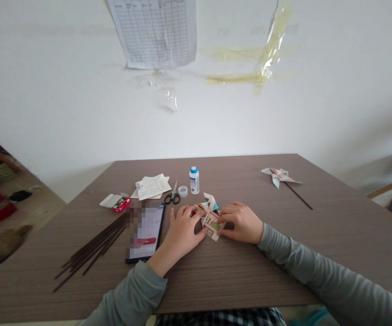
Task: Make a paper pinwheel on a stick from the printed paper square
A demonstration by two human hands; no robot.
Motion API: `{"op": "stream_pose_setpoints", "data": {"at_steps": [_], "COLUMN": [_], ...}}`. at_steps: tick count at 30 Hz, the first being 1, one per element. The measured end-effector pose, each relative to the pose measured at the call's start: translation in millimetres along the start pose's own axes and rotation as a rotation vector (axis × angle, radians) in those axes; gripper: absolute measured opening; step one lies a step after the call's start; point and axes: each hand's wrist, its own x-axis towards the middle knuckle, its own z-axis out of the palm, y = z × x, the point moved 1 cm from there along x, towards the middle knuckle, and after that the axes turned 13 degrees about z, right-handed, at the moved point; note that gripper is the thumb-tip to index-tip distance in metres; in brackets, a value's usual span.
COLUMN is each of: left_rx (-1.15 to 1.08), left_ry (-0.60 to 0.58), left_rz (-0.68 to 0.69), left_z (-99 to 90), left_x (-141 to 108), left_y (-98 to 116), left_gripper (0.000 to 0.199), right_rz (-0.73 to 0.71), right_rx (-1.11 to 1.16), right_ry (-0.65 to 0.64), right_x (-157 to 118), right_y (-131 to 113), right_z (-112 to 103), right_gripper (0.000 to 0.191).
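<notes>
Both hands hold a partly folded paper pinwheel (pixel 212 222) made of printed paper, at the middle of the table. My left hand (pixel 186 231) grips its left side, thumb at the lower edge and fingers on top. My right hand (pixel 240 222) pinches the right edge between thumb and fingers. One pointed paper blade stands up at the far side of the pinwheel. Its underside is hidden. Just beyond the hands stand a white bottle with a blue cap (pixel 194 181), a small round clear cap (pixel 183 191) and black-handled scissors (pixel 172 197).
A phone (pixel 147 233) lies left of my left hand, beside several thin dark sticks (pixel 92 246). Behind them are an open red-and-white box (pixel 117 203) and stacked printed paper sheets (pixel 152 186). A pinwheel on a stick (pixel 280 175) lies at the far right of the table (pixel 284 271).
</notes>
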Motion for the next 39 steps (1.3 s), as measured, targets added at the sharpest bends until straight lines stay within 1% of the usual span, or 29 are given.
{"op": "stream_pose_setpoints", "data": {"at_steps": [5,9,10,14,16,22,28,32,35,39], "left_rx": [0.002,-0.013,-0.016,-0.025,-0.029,-0.027,-0.028,-0.028,-0.038,-0.040], "left_ry": [-0.013,0.004,0.007,0.012,0.007,-0.015,0.012,0.019,0.031,0.045], "left_rz": [-0.016,-0.018,-0.018,-0.012,-0.010,-0.028,-0.020,-0.013,-0.014,-0.012], "left_z": [-0.5,0.7,1.2,2.0,1.3,-1.8,-1.6,-1.4,0.1,4.6], "left_x": [1.7,2.3,2.4,2.8,3.1,3.1,2.0,1.6,1.5,2.0], "left_y": [1.6,0.8,0.2,-1.5,-1.4,1.0,0.4,0.7,0.9,0.4], "left_gripper": [0.057,0.057,0.057,0.056,0.055,0.055,0.050,0.044,0.042,0.047], "right_rz": [-0.025,-0.031,-0.031,-0.023,-0.008,0.025,0.213,0.299,0.309,0.258], "right_rx": [-0.049,-0.070,-0.068,-0.047,-0.034,0.057,0.227,0.290,0.301,0.306], "right_ry": [0.015,0.024,0.031,0.055,0.050,0.065,0.065,0.111,0.147,0.165], "right_x": [0.4,0.3,-0.1,-2.4,-3.1,-2.2,-2.8,-3.2,-2.5,-1.1], "right_y": [0.1,1.2,1.5,1.8,1.7,5.2,10.5,10.9,11.2,13.2], "right_z": [1.4,4.1,4.9,6.7,7.1,10.2,15.5,16.3,17.8,22.3], "right_gripper": [0.011,0.008,0.012,0.038,0.042,0.031,0.018,0.014,0.014,0.012]}}
